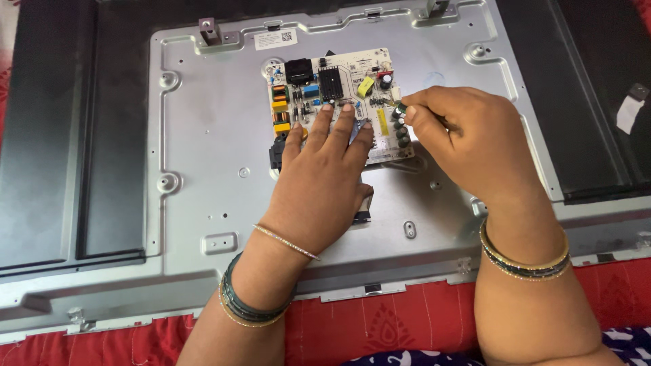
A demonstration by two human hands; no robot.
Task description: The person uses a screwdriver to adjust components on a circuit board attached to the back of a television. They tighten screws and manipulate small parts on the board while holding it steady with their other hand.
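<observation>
Fingers [339,118] flat on cream circuit board [346,71], right hand [468,146] pinching a dark capacitor [400,108].

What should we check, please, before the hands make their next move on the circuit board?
1. Board steadied: ok. The left hand lies flat on the circuit board, fingers spread.
2. Board seated on the metal panel: ok, it lies flat; whether it is screwed down, cannot tell.
3. Right-hand grip: cannot tell. The right hand pinches something small at the board's right edge by the row of dark capacitors; what it is stays hidden.
4. View of the work point: not ok, the fingertips cover it.
5. Panel support: ok, it rests on the red cloth.
6. Cables clear: cannot tell; a black connector sits at the left edge, partly hidden.
</observation>
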